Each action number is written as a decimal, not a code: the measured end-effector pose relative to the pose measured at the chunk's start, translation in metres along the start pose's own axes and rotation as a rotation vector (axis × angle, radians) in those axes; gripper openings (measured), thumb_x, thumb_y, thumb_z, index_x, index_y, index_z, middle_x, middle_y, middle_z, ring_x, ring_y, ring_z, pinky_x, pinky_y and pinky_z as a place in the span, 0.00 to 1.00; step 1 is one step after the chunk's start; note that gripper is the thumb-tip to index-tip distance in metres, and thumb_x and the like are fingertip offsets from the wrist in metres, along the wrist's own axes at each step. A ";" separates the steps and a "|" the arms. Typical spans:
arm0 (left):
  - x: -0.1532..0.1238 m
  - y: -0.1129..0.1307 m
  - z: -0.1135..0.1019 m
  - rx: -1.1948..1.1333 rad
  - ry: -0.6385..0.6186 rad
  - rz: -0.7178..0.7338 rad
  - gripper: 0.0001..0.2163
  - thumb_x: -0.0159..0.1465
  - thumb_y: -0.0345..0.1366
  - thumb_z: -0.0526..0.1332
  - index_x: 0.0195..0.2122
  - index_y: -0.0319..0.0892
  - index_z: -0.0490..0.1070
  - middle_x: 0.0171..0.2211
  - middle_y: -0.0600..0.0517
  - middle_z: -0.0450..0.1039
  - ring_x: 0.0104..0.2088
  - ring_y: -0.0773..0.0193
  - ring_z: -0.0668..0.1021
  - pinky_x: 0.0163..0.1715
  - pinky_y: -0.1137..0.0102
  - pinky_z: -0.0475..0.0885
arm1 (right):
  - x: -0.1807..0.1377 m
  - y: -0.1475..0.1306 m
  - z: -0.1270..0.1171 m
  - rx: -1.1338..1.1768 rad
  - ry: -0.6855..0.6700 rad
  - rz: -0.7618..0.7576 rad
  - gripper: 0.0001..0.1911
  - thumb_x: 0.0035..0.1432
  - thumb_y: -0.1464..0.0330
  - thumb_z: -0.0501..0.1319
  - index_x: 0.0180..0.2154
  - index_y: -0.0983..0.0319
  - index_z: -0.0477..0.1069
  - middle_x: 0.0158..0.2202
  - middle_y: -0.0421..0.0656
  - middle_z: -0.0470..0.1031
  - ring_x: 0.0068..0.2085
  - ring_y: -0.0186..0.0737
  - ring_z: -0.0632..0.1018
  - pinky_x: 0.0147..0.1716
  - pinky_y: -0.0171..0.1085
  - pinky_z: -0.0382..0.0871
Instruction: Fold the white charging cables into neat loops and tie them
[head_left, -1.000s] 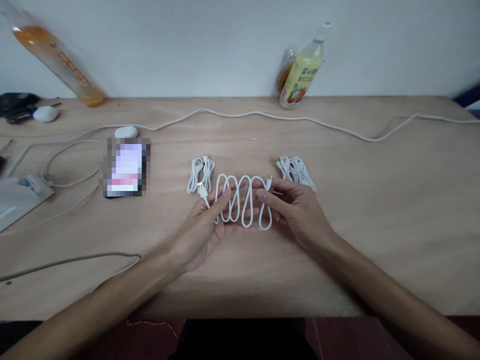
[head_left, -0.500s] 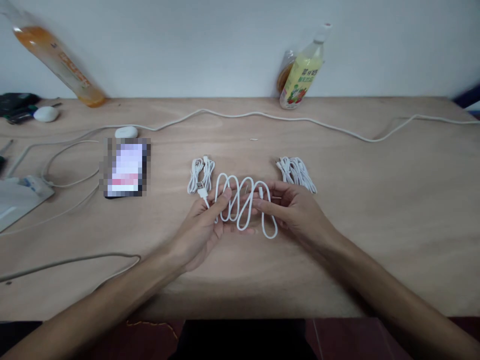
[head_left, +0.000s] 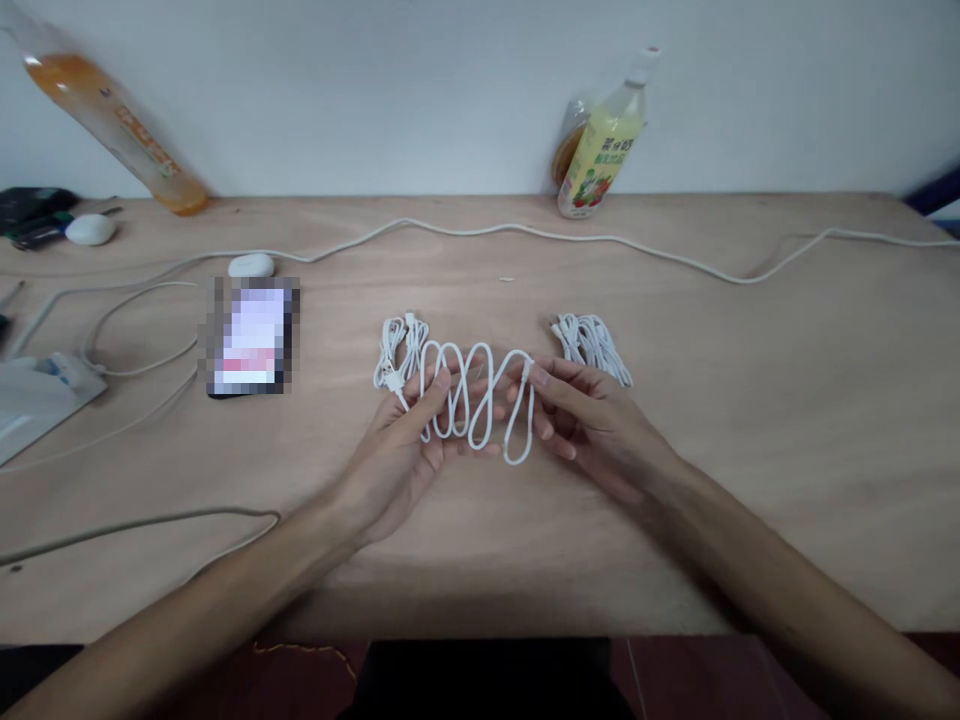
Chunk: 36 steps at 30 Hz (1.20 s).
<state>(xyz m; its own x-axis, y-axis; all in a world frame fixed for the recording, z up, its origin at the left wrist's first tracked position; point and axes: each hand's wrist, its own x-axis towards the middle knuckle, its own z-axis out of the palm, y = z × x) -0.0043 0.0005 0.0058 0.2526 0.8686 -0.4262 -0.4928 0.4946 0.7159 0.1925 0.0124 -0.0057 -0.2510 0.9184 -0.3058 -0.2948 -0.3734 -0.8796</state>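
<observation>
A white USB cable (head_left: pixel 480 400) hangs between my hands in several loose loops. My left hand (head_left: pixel 420 430) pinches its loops at the left under the thumb, with the USB plug (head_left: pixel 394 382) sticking out beyond the thumb side. At the other end, my right hand (head_left: pixel 585 410) holds the cable near its small connector between thumb and forefinger. Behind my left hand lie coiled white cables (head_left: pixel 401 345) on the table. A larger bundle of white cables (head_left: pixel 594 345) rests just beyond my right hand.
A phone (head_left: pixel 253 335) with a blurred screen and a white case (head_left: pixel 252 265) lie left. A long white cord (head_left: pixel 517 229) crosses the table (head_left: pixel 750 420). An orange drink bottle (head_left: pixel 112 130) and a yellow drink bottle (head_left: pixel 606 140) stand by the wall.
My right thumb and forefinger have shifted to the connector end of the cable. The loops have moved slightly left, and the last loop now hangs from my right fingertips.
</observation>
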 end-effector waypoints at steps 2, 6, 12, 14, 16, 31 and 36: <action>0.001 0.000 0.000 -0.003 0.004 -0.001 0.13 0.80 0.33 0.57 0.58 0.42 0.80 0.49 0.42 0.87 0.44 0.56 0.89 0.45 0.61 0.88 | 0.000 0.001 0.000 0.005 0.024 -0.005 0.21 0.51 0.51 0.81 0.35 0.59 0.81 0.28 0.36 0.76 0.22 0.27 0.66 0.15 0.28 0.54; 0.001 -0.001 0.000 -0.012 -0.005 -0.012 0.13 0.80 0.33 0.58 0.60 0.42 0.79 0.49 0.43 0.87 0.44 0.55 0.89 0.47 0.59 0.87 | 0.002 0.003 -0.002 0.004 0.065 -0.021 0.22 0.49 0.52 0.83 0.35 0.59 0.80 0.22 0.31 0.68 0.21 0.27 0.64 0.15 0.28 0.54; 0.001 -0.001 0.000 0.008 -0.053 -0.032 0.14 0.80 0.34 0.58 0.61 0.41 0.78 0.50 0.41 0.87 0.46 0.53 0.89 0.51 0.57 0.86 | 0.004 0.004 -0.002 0.012 0.095 -0.034 0.26 0.45 0.51 0.84 0.33 0.59 0.78 0.20 0.30 0.67 0.19 0.26 0.61 0.15 0.28 0.52; 0.001 -0.002 -0.001 0.015 -0.064 -0.037 0.13 0.80 0.34 0.59 0.60 0.40 0.79 0.51 0.40 0.87 0.47 0.52 0.89 0.52 0.56 0.85 | 0.004 0.003 -0.001 0.011 0.112 -0.044 0.26 0.44 0.52 0.85 0.32 0.60 0.77 0.19 0.29 0.65 0.19 0.25 0.60 0.15 0.28 0.52; 0.001 -0.003 -0.001 0.023 -0.065 -0.039 0.13 0.80 0.35 0.60 0.59 0.40 0.80 0.52 0.40 0.86 0.48 0.51 0.89 0.54 0.54 0.85 | 0.003 0.003 -0.001 0.013 0.120 -0.054 0.26 0.43 0.53 0.86 0.31 0.60 0.76 0.19 0.29 0.64 0.19 0.25 0.59 0.15 0.28 0.51; -0.002 -0.004 -0.001 0.051 -0.062 -0.026 0.14 0.76 0.38 0.66 0.61 0.43 0.81 0.57 0.42 0.85 0.58 0.47 0.85 0.62 0.53 0.79 | 0.004 0.002 0.000 0.104 0.041 -0.010 0.23 0.45 0.55 0.86 0.30 0.60 0.77 0.20 0.29 0.61 0.20 0.24 0.56 0.15 0.27 0.48; -0.002 -0.005 -0.002 0.064 -0.065 -0.033 0.13 0.78 0.37 0.63 0.60 0.43 0.81 0.57 0.42 0.85 0.56 0.49 0.86 0.58 0.54 0.82 | 0.004 0.003 0.001 0.092 0.074 -0.046 0.23 0.43 0.55 0.86 0.32 0.59 0.79 0.19 0.28 0.62 0.19 0.24 0.56 0.15 0.26 0.49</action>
<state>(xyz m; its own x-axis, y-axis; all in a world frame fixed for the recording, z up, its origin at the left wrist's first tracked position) -0.0035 -0.0036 0.0016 0.3224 0.8510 -0.4145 -0.4296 0.5218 0.7370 0.1894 0.0146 -0.0095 -0.1680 0.9406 -0.2950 -0.3889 -0.3382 -0.8569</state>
